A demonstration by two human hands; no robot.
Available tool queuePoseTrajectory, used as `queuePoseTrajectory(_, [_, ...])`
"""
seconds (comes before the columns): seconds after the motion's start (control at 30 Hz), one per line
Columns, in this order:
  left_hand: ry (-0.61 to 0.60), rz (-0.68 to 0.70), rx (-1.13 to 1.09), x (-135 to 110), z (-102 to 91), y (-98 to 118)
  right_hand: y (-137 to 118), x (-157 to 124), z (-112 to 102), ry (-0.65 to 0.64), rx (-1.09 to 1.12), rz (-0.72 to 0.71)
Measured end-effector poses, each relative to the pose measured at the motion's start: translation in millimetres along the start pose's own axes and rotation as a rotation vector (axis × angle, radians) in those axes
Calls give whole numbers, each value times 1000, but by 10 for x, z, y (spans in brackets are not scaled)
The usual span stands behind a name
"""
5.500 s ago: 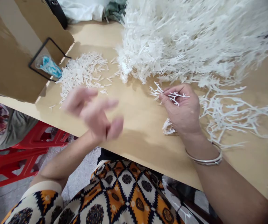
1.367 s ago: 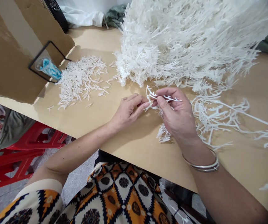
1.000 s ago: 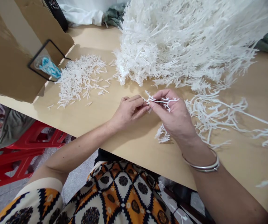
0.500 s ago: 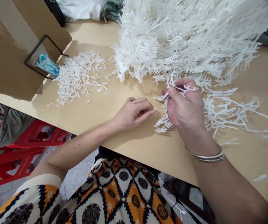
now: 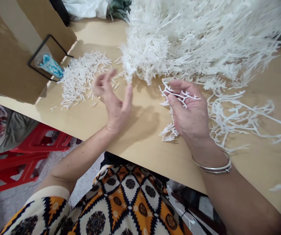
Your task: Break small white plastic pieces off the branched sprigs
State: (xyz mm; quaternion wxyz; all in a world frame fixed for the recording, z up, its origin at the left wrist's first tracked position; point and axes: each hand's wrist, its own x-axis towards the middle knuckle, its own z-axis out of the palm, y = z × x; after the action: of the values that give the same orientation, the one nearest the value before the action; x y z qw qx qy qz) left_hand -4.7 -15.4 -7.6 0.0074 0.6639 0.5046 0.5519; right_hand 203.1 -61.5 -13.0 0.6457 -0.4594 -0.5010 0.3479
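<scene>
My right hand (image 5: 191, 112) pinches a white branched plastic sprue (image 5: 179, 94) between thumb and fingers, just above the wooden table (image 5: 140, 130). More white sprue pieces (image 5: 168, 130) hang below that hand's palm. My left hand (image 5: 113, 98) is lifted over the table with its fingers spread and nothing in it, slightly blurred. It hovers next to a small pile of short white plastic bits (image 5: 81, 76) at the left.
A huge heap of white branched sprues (image 5: 199, 39) fills the back of the table. Loose long stripped sprues (image 5: 245, 114) lie at the right. A cardboard box (image 5: 10, 52) with a black wire frame stands at the left. A red stool (image 5: 15, 160) is below.
My left hand left the sprue, swung left toward the small pile and opened. My right hand keeps hold of the sprue and has turned it a little.
</scene>
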Motion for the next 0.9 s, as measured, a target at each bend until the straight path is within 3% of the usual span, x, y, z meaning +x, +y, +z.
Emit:
queuePoseTrajectory(0.13, [-629, 114, -151, -87, 4, 316, -56, -66, 68, -24, -23, -32])
queuePoseTrajectory(0.23, [-820, 108, -173, -115, 47, 356, -96, -90, 94, -59, -22, 10])
queuePoseTrajectory(0.37, [-853, 74, -206, -114, 78, 284, -146, -61, 50, -133, -18, 63])
queuePoseTrajectory(0.5, [-828, 135, -200, -124, 87, 248, -179, -74, 33, -176, -138, 44])
queuePoseTrajectory(0.67, [-912, 146, -240, -115, 37, 297, -53, -54, 25, -43, -158, -28])
queuePoseTrajectory(0.77, [-935, 209, -281, -130, -11, 352, 56, 93, -84, 132, -94, -81])
queuePoseTrajectory(0.83, [-860, 179, -293, -126, -23, 348, 68, 191, -158, 252, 27, -119])
queuePoseTrajectory(0.9, [-660, 58, -257, -82, -18, 272, 20, 234, -195, 248, 126, -96])
